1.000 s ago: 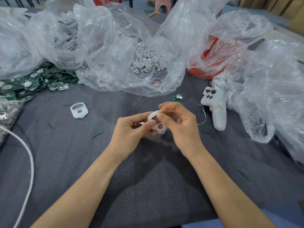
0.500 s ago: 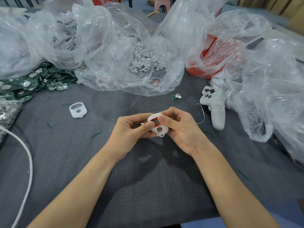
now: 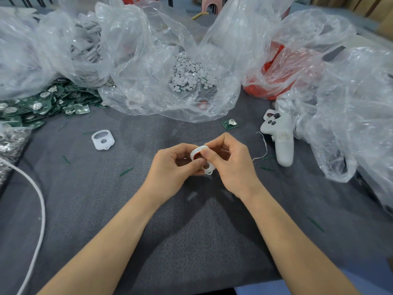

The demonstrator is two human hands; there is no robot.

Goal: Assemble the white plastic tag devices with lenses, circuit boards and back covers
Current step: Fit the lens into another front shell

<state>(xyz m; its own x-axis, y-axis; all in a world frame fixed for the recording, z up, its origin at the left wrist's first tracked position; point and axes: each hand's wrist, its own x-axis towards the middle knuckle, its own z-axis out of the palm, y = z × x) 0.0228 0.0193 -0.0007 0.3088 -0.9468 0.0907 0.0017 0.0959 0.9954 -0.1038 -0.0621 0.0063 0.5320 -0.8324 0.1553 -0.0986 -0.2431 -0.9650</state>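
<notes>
Both hands hold one white tag shell just above the grey table. A red lens shows inside the shell's upper opening. My left hand grips the shell from the left. My right hand pinches it from the right, thumb pressing on its face. A second empty white shell lies to the left. One green circuit board lies beyond my hands. A heap of green circuit boards sits at the far left.
Clear plastic bags crowd the back: one with small white discs, one with red parts, one with white shells. A white handheld controller lies right. A white cable curves along the left. A bag of metal parts sits left.
The shell was turned in my fingers. My right thumb moved over its face and the red lens now sits in the upper opening.
</notes>
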